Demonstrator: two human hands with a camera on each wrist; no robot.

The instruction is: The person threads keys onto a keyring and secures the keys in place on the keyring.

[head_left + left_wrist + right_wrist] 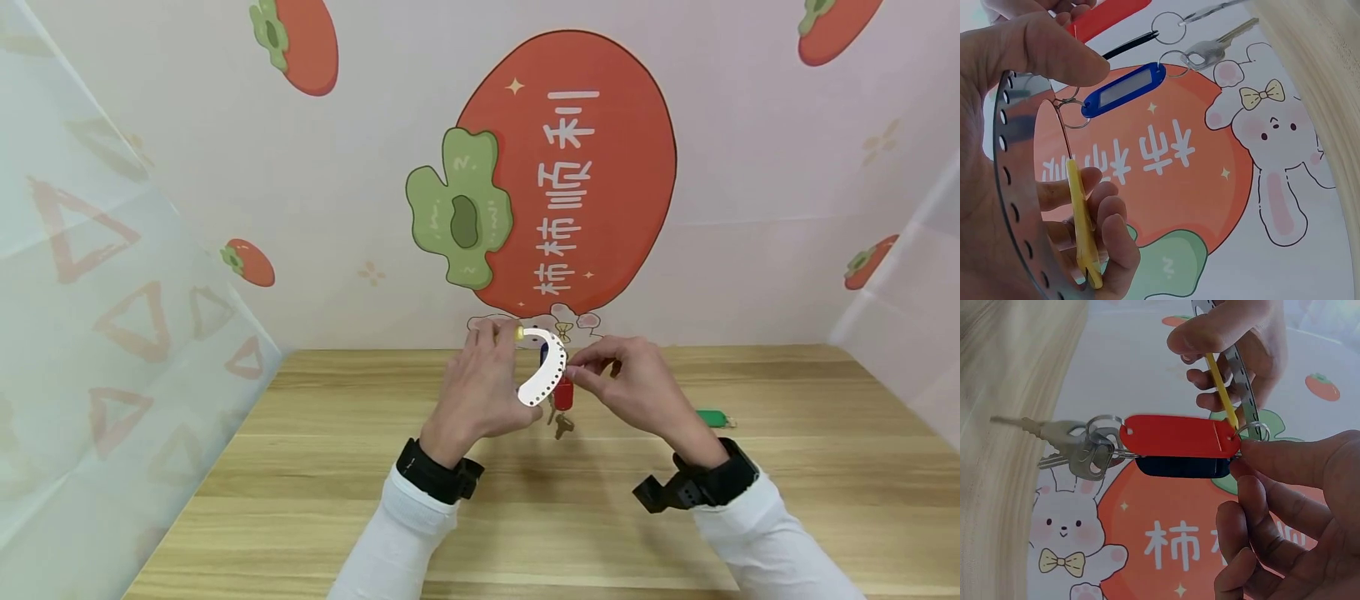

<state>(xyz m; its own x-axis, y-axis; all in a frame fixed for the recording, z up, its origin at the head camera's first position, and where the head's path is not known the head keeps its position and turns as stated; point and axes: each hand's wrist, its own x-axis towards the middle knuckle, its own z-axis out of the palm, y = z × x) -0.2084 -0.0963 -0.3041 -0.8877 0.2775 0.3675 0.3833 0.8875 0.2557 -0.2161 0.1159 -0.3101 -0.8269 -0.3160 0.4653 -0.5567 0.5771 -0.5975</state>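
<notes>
A pale wall point(360, 183) stands behind a wood-grained counter point(262, 467), a giant persimmon point(637, 167) printed across the wall, as a person in white sleeves point(401, 533) holds key tags above the counter's middle. The left hand point(480, 390) grips a curved strip point(551, 375) pierced with a row of holes; the right hand point(637, 387) pinches near one ring end of a red tag point(1172, 434), just beside the strip's outer curve. The strip looks thin, stiff and light — probably smooth enough to slip, and best held by its broad face, clear of the holes. A blue tag point(1124, 90) and a black tag point(1132, 45), seen nearly edge-on, are close by, while a yellow tag point(1082, 231) lies along the left fingers. A green tag point(711, 418) rests on the counter, to the right. The tags appear to be light, slick plastic, easiest to pinch flat at the end. The keys point(1210, 53) look hard and likely to swing. Smallest are the rings point(1250, 424), seemingly springy wire suited to fingertips — whether the red tag's passes through the strip cannot be told.
</notes>
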